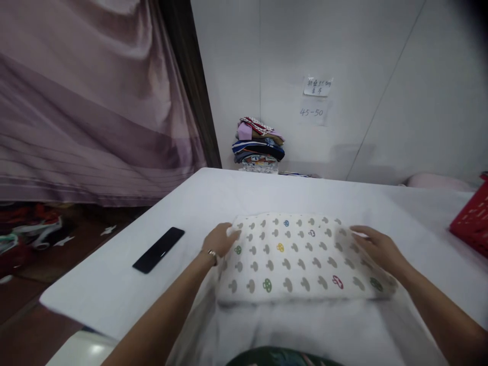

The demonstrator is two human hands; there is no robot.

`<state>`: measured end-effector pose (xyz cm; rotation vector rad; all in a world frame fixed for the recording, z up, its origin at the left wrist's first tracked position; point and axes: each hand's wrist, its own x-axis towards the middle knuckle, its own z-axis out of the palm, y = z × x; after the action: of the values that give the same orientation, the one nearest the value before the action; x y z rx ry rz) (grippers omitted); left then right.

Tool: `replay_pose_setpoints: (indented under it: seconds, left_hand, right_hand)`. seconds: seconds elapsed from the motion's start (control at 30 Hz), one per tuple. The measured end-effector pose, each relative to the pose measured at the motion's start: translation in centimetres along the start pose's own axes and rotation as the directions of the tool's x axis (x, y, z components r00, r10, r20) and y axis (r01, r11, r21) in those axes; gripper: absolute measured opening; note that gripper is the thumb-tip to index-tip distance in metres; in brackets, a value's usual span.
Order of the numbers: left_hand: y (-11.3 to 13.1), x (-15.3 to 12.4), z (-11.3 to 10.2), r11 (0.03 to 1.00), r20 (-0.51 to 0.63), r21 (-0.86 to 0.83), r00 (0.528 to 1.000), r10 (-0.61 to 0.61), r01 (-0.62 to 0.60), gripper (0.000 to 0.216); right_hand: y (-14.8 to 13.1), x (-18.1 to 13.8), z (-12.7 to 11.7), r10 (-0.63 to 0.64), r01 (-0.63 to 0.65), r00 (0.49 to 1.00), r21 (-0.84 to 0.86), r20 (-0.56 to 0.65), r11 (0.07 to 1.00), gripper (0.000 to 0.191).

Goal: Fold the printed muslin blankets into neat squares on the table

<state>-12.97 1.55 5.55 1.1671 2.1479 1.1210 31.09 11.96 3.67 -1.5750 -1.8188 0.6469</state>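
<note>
Two hands: both on one folded cloth, near edge of the tabletop [114,295], white cover.
Very near: dark green patterned thing at bottom of frame, prob. the person's own clothing; cannot tell more.
Left hand [220,242]: rests on left end of the folded cloth, fingers bent over its upper-left corner, thumb side hidden. Ring or small watch at the wrist. Grip: not a closed pinch; looks like pressing w/ curled fingers, open-ish.
Right hand [379,247]: lies flat on right end of the cloth, fingers spread and stretched toward the middle; a bit blurred. Grip: open, palm down, holding nothing.
Folded cloth [301,259]: white w/ small grey mushroom prints, few coloured ones (green, yellow, blue, red). Folded to a thick rectangle, lying flat betw. the two hands, center-front of tabletop.
Handling (my judgement): soft, light, not fragile, not slippery. Layers can slide or open if lifted from one corner only. Better take at both short ends, fingers under, thumbs on top, so the fold stays together.
Phone [158,249]: black, flat, left of the cloth, well apart.
Red basket [473,223]: right edge, only partly seen.
Far: pile of folded clothes [259,145] at the wall, paper notes [317,87] above-right, purple curtain [84,101] at left.
</note>
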Motion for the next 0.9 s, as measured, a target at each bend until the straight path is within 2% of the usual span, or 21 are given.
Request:
replay_pose_setpoints:
  seconds: [0.1,0.2,0.3,0.4,0.47,0.53,0.6,0.63,0.67,0.73,0.77,0.83,0.9]
  left_hand:
    - [-0.3,3.1,3.7,0.998,0.009,0.043,0.999,0.046,-0.046,0.027]
    - [-0.2,5.0,5.6,0.994,0.009,0.090,0.998,0.062,-0.063,0.027]
    - [0.3,5.5,5.6,0.979,0.011,0.156,0.992,0.129,-0.129,0.019]
    - [0.7,4.8,4.0,0.950,0.046,0.197,0.970,0.239,-0.243,0.008]
    - [0.6,3.8,2.5,0.886,0.045,0.230,0.914,0.404,-0.403,0.010]
    - [0.3,2.7,0.9,0.756,0.002,0.286,0.790,0.613,-0.588,0.016]
    - [-0.2,1.5,-0.3,0.630,-0.042,0.351,0.660,0.750,-0.693,0.016]
    - [-0.3,0.9,-0.7,0.606,-0.054,0.367,0.634,0.772,-0.706,0.014]
    - [-0.4,0.2,-1.0,0.600,-0.056,0.366,0.627,0.777,-0.711,0.012]
    - [-0.4,-1.2,-1.4,0.628,-0.051,0.307,0.647,0.761,-0.715,0.008]
    - [-0.3,-1.9,-1.6,0.663,-0.047,0.242,0.674,0.737,-0.708,0.007]
    - [0.2,-3.4,-2.1,0.758,-0.021,0.061,0.758,0.652,-0.650,0.005]
    - [0.8,-4.7,-2.9,0.843,0.069,-0.131,0.844,0.532,-0.521,0.005]
  right_hand:
    - [-2.7,4.0,3.7,-0.190,0.187,0.981,0.072,0.040,0.980,0.025]
    - [-3.4,6.8,5.9,-0.273,0.276,0.954,-0.009,0.123,0.961,0.027]
    - [-3.5,7.9,6.3,-0.302,0.325,0.938,-0.129,0.171,0.937,0.020]
    - [-3.6,7.2,5.2,-0.345,0.379,0.921,-0.209,0.182,0.901,0.015]
    - [-3.6,5.6,3.9,-0.404,0.432,0.902,-0.273,0.152,0.860,0.016]
    - [-3.5,3.4,2.4,-0.479,0.492,0.868,-0.337,0.128,0.802,0.021]
    - [-3.2,1.0,0.9,-0.519,0.527,0.844,-0.376,0.133,0.762,0.023]
    - [-3.1,-0.1,0.3,-0.523,0.535,0.840,-0.384,0.145,0.753,0.022]
    - [-2.9,-1.0,-0.3,-0.520,0.538,0.839,-0.389,0.162,0.748,0.020]
    - [-2.7,-2.6,-1.2,-0.520,0.548,0.834,-0.390,0.184,0.740,0.015]
    - [-2.6,-3.2,-1.5,-0.539,0.564,0.822,-0.385,0.182,0.730,0.013]
    - [-2.6,-4.0,-1.9,-0.607,0.617,0.779,-0.371,0.158,0.694,0.013]
    - [-2.7,-4.6,-2.3,-0.682,0.678,0.719,-0.357,0.136,0.643,0.015]
